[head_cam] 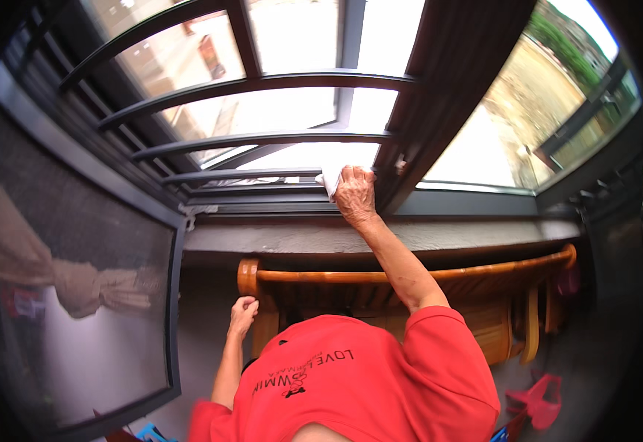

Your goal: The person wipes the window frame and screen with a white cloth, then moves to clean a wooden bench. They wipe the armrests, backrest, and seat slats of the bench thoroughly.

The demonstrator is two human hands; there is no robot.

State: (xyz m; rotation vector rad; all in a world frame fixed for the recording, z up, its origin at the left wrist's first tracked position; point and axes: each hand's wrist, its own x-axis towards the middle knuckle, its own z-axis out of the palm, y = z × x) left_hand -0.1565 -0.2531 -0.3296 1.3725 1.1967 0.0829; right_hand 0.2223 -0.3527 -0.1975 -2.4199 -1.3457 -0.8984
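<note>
My right hand (356, 190) is closed around a white cloth (330, 179) at the right end of the lowest dark metal window bars (244, 174). Part of the cloth sticks out to the left of my fingers and rests against a bar. My left hand (244, 312) is low at the left, beside the rounded end of a wooden bench's backrest (248, 276). Its fingers are curled, and nothing shows in them; whether it touches the bench I cannot tell.
An inward-opened framed window panel (175, 309) stands at the left, with a knotted curtain seen through or in it. A grey sill (288, 236) runs below the window, above the wooden bench. A pink object (545, 400) lies on the floor at the lower right.
</note>
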